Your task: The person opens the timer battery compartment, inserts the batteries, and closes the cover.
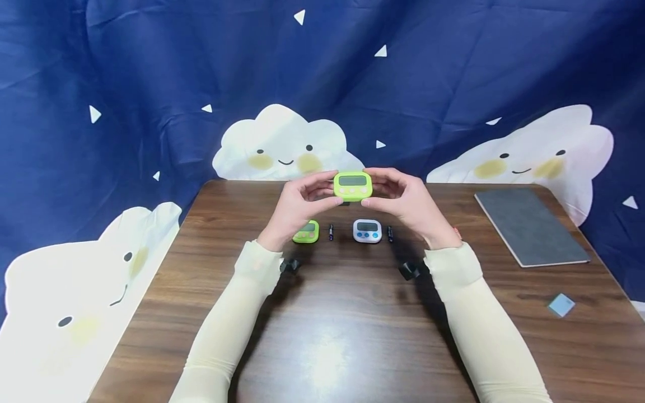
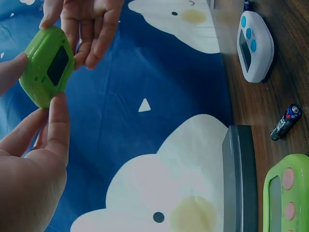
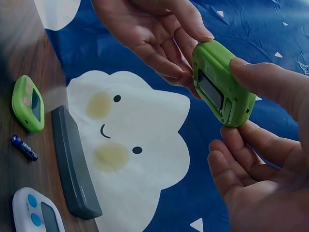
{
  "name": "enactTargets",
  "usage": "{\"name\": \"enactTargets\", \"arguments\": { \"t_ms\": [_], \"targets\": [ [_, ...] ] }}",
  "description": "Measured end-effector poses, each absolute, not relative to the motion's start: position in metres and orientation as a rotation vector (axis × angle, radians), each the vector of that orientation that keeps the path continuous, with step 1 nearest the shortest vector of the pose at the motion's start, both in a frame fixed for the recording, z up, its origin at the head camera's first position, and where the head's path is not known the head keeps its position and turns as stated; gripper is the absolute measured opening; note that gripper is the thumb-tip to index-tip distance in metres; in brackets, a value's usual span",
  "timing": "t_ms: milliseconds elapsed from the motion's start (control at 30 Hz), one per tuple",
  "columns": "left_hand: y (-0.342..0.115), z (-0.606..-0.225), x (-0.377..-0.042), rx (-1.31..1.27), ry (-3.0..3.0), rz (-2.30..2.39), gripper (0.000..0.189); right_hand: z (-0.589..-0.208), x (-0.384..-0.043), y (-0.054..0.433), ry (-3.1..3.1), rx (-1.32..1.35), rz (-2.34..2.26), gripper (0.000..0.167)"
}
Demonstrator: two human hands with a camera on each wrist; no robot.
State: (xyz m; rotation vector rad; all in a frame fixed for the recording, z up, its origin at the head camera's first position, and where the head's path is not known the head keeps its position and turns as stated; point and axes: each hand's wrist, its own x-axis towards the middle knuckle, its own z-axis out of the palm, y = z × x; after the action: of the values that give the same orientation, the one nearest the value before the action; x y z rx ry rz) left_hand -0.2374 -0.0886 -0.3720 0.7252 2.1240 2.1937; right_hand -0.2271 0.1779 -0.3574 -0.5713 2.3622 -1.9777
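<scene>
Between both hands, raised above the table's far part, is a lime-green digital timer [image 1: 353, 193] with a grey screen and pale buttons toward the head camera. My left hand [image 1: 298, 206] pinches its left edge between thumb and fingers; my right hand [image 1: 409, 202] pinches the right edge likewise. A dark rectangular area shows on the timer's back in both wrist views. Beneath them on the table lie a second green timer [image 1: 306, 232] with pink buttons, partly behind the left wrist, and a white timer [image 1: 367, 230] with blue buttons. One battery [image 1: 331, 232] lies between these two, another battery [image 1: 390, 234] right of the white one.
A dark grey oblong box [image 3: 77, 164] stands at the table's back, mostly hidden by the held timer in the head view. On the right lie a grey notebook [image 1: 531, 226] and a small light-blue square [image 1: 561, 305]. A blue cloud-printed curtain [image 1: 322, 67] hangs behind the table.
</scene>
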Motion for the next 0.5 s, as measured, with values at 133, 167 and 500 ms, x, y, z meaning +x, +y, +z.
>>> {"name": "enactTargets", "arguments": {
  "t_ms": [133,167,500],
  "targets": [
    [-0.0885,-0.371,-0.2354,0.73,2.127,2.188,0.058,-0.3559,-0.2258,0.1791,2.388,-0.59,-1.959,0.061],
    [-0.0887,-0.3709,-0.2353,0.732,2.13,2.186,0.058,-0.3557,-0.2257,0.1792,2.393,-0.59,-1.957,0.06],
    [-0.0878,-0.3723,-0.2355,0.748,2.143,2.178,0.057,-0.357,-0.2256,0.1791,2.397,-0.579,-1.949,0.06]
  ]
}}
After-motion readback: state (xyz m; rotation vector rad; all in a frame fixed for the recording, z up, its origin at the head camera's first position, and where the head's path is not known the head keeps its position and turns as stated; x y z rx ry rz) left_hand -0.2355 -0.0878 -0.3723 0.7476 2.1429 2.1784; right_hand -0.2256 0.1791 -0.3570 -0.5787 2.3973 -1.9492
